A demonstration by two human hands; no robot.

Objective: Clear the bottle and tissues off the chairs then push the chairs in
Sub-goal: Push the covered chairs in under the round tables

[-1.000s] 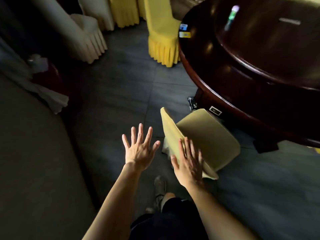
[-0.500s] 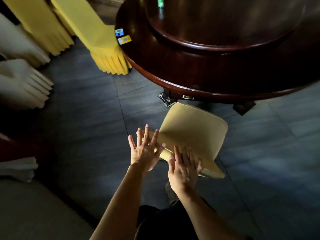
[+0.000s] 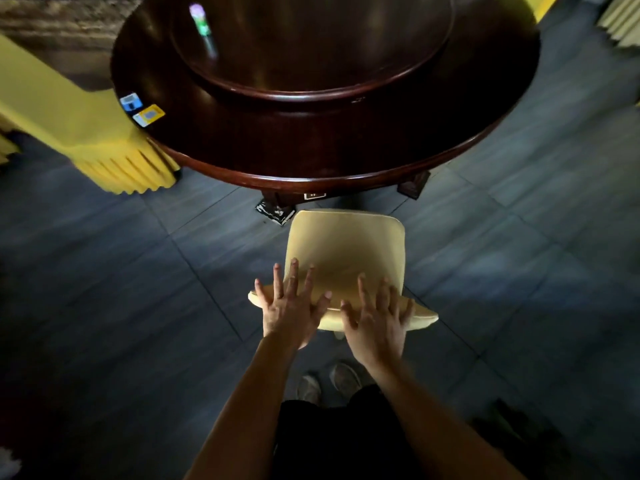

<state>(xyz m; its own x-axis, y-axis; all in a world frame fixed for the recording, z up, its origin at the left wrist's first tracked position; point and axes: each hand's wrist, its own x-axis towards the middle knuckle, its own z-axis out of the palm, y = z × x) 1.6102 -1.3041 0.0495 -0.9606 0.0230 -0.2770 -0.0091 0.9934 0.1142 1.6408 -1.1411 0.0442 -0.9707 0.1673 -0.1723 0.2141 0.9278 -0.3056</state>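
Note:
A pale yellow chair (image 3: 346, 251) stands just in front of me, its seat facing the round dark wooden table (image 3: 311, 161). My left hand (image 3: 289, 306) and my right hand (image 3: 375, 315) lie side by side at the top of the chair's backrest, fingers spread and pointing toward the table. Neither hand holds anything. A bottle with a green label (image 3: 201, 24) stands on the table's raised turntable at the far left, blurred. No tissues show in this view.
A bright yellow covered chair (image 3: 86, 133) sits at the table's left edge. Two small cards (image 3: 142, 109) lie on the table rim near it. More covered chairs (image 3: 620, 22) show at the top right. The floor is dark tile (image 3: 138, 289). My shoes (image 3: 329, 382) are below the chair.
I have turned to face the table squarely. My left hand came across from the open air to the backrest, beside my right hand, and the chair now lines up with the table.

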